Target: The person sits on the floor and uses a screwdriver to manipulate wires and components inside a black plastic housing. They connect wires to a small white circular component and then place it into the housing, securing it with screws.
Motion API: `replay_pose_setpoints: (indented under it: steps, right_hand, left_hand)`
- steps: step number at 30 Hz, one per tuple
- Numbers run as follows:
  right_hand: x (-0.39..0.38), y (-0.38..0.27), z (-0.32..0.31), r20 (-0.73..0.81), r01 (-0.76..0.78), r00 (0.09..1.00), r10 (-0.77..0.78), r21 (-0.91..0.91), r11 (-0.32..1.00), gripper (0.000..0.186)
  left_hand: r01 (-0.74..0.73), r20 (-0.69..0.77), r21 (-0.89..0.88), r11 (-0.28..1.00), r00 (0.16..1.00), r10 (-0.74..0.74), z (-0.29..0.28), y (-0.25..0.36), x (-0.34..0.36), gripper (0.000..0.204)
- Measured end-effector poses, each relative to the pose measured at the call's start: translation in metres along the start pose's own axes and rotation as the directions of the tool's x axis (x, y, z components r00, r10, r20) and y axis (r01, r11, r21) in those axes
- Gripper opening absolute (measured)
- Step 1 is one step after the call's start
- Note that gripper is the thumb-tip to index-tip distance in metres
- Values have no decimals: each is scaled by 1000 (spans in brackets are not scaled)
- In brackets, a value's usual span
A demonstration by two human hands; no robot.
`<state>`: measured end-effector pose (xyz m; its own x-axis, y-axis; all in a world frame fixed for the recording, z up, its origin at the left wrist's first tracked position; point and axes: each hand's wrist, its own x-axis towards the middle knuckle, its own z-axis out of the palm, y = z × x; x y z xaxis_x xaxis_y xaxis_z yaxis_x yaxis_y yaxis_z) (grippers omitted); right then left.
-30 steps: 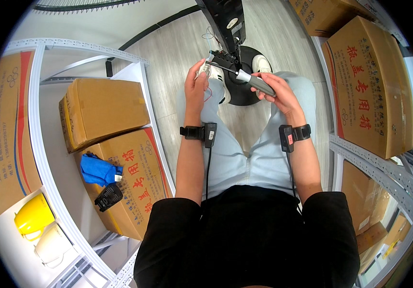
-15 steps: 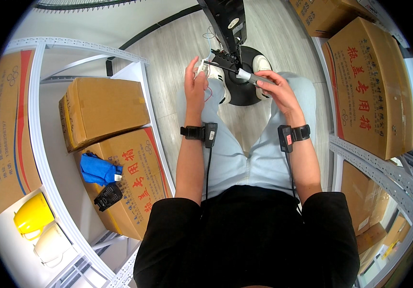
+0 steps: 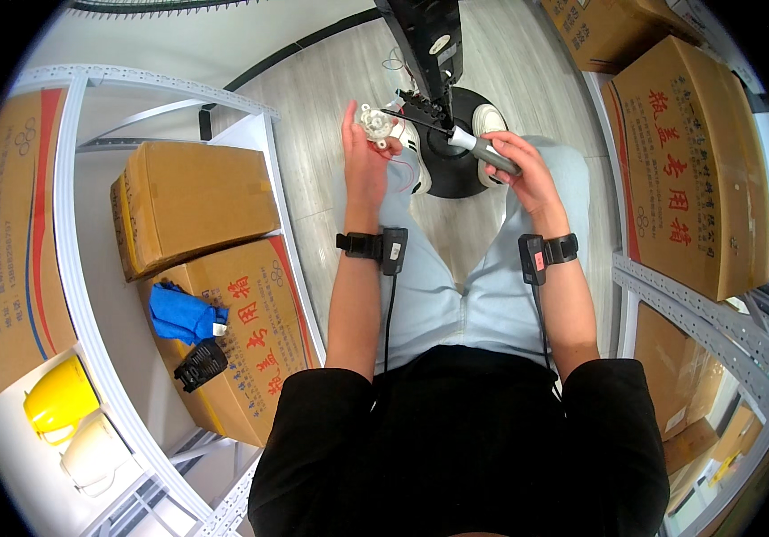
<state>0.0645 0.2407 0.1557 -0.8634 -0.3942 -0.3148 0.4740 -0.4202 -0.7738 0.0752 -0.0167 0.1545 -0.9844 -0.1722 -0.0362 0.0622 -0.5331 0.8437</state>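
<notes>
In my left hand (image 3: 365, 170) is a white plastic part (image 3: 375, 125) with rounded lugs and thin red wires hanging from it. My fingers are closed round its edge. A screwdriver (image 3: 498, 158) with a grey handle and white collar rests in the grip of my right hand (image 3: 530, 175). Its thin dark shaft points left toward the white part; whether the tip touches it, I cannot tell. Just beyond both hands stands a tall black housing (image 3: 422, 40) on a round black base (image 3: 461, 179), between my shoes. Thin loose wires show beside the housing.
At left, a metal shelf holds cardboard boxes (image 3: 201, 201), a blue cloth (image 3: 183, 313), a black plastic object (image 3: 201, 364), a yellow mug (image 3: 62, 394) and a white mug (image 3: 96, 456). More boxes (image 3: 679, 170) fill the right shelf. A wire grille (image 3: 147, 7) shows at the top.
The white part has turned in my left hand so its broad face shows. The screwdriver has shifted slightly right, with more of its handle visible.
</notes>
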Motion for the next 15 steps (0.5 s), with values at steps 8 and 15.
replay_pose_setpoints:
  steps: [8, 15]
  right_hand:
    - [0, 1, 0, 1, -20, 1000, 20, -22, 1000, 24]
    - [0, 2, -2, 12, -22, 1000, 23, -22, 999, 24]
  left_hand:
    - [87, 125, -97, 991, 989, -74, 5, -8, 1, 34]
    - [62, 112, -47, 997, 992, -57, 8, -12, 0, 25]
